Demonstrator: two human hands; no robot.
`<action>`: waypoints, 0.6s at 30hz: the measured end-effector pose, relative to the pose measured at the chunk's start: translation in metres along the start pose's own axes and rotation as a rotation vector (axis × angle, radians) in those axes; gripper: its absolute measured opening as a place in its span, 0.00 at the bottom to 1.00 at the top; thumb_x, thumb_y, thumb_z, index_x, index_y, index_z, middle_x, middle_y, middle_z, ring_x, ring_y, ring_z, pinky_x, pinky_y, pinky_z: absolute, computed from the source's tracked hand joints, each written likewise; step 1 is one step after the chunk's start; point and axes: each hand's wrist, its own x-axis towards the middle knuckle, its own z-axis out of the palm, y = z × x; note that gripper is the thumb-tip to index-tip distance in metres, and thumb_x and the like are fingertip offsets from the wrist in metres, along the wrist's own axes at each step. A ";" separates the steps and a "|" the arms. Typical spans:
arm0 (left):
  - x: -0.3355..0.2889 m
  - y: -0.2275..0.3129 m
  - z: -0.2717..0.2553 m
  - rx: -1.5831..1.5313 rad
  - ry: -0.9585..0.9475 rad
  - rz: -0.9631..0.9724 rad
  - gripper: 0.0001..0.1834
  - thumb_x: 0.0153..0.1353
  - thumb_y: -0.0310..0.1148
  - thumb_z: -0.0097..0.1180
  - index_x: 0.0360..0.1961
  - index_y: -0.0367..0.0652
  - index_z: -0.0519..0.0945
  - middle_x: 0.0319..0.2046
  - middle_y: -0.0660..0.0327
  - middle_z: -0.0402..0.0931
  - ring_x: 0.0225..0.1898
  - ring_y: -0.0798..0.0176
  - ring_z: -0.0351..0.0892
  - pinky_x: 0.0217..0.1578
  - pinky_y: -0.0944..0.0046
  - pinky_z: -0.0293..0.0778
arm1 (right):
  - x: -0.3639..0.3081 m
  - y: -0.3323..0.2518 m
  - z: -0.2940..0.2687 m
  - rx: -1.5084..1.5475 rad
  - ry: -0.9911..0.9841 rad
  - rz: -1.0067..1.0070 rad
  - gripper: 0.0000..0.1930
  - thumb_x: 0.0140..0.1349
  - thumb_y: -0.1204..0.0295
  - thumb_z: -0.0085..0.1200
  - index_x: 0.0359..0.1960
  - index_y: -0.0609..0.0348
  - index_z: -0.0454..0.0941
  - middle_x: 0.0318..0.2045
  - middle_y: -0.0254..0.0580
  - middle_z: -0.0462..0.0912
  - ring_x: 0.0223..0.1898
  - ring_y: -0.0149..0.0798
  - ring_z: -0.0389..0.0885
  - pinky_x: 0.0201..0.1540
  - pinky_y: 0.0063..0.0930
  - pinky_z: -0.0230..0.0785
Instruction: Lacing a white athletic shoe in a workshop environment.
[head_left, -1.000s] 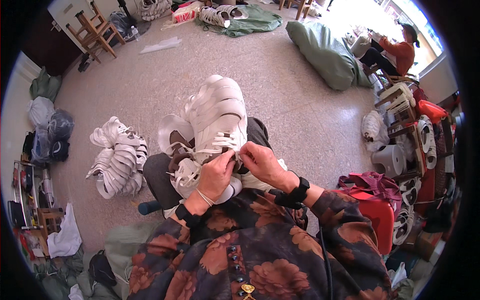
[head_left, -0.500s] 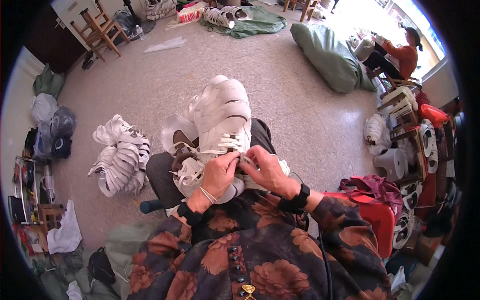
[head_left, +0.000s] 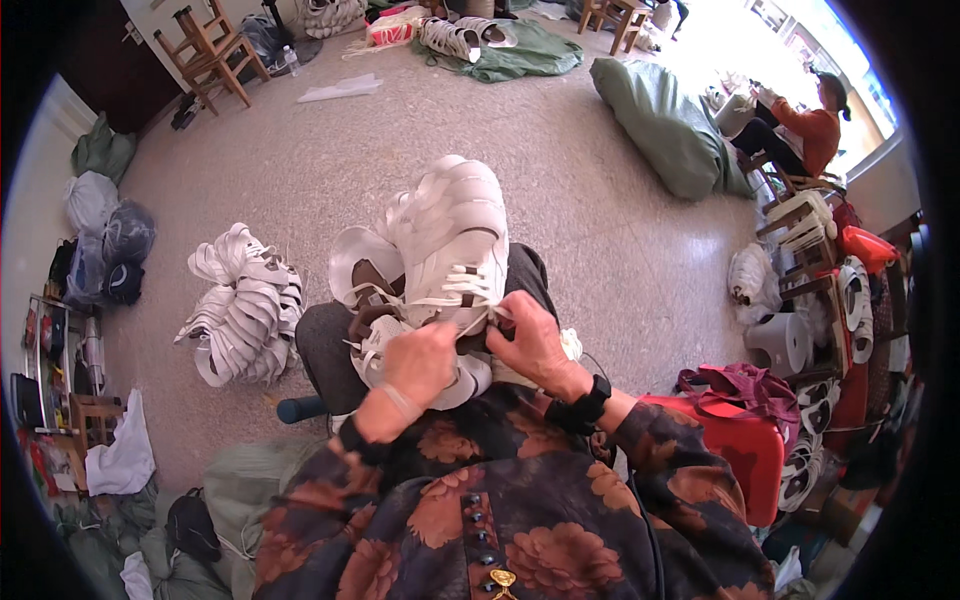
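Note:
A nested stack of white shoe uppers (head_left: 455, 215) lies across my lap, toes pointing away from me. A white shoelace (head_left: 474, 288) zigzags through the eyelets of the nearest upper. My left hand (head_left: 418, 360), a little blurred, is closed on one end of the lace, which runs taut from the eyelets. My right hand (head_left: 530, 345) pinches the lace at the top eyelets, by the dark lining. Another white upper with a brown lining (head_left: 372, 280) rests against the stack's left side. More loose laces hang beside my left hand.
Another pile of white uppers (head_left: 245, 310) sits on the floor at left. To the right stands a red stool (head_left: 735, 450) with maroon cloth on it. A large green sack (head_left: 665, 125) lies farther off, near a seated person (head_left: 800, 130) in orange. Wooden chairs (head_left: 210, 60) stand at far left.
My left hand has drawn back toward me and rolled over, stretching the lace away from the eyelets. My right hand stays near the top eyelets. The view has shifted slightly.

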 end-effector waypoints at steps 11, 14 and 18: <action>-0.036 -0.024 -0.037 -0.145 0.050 -0.043 0.04 0.60 0.27 0.58 0.35 0.40 0.80 0.34 0.52 0.79 0.32 0.44 0.81 0.33 0.52 0.76 | 0.016 -0.005 -0.023 0.042 -0.035 -0.109 0.10 0.60 0.76 0.61 0.40 0.62 0.75 0.37 0.45 0.77 0.40 0.49 0.79 0.46 0.37 0.74; -0.028 -0.018 -0.040 -0.157 0.134 0.046 0.04 0.60 0.26 0.58 0.35 0.40 0.79 0.34 0.53 0.77 0.31 0.46 0.80 0.32 0.54 0.76 | 0.021 -0.001 -0.021 -0.025 -0.010 -0.254 0.06 0.59 0.76 0.61 0.36 0.60 0.77 0.38 0.43 0.77 0.47 0.48 0.77 0.53 0.39 0.70; -0.010 -0.009 -0.042 -0.540 0.132 0.025 0.05 0.63 0.27 0.58 0.38 0.38 0.78 0.38 0.56 0.79 0.33 0.56 0.83 0.33 0.61 0.78 | 0.019 -0.008 -0.028 -0.005 -0.013 -0.289 0.06 0.59 0.76 0.61 0.35 0.60 0.76 0.36 0.42 0.79 0.43 0.47 0.79 0.51 0.39 0.70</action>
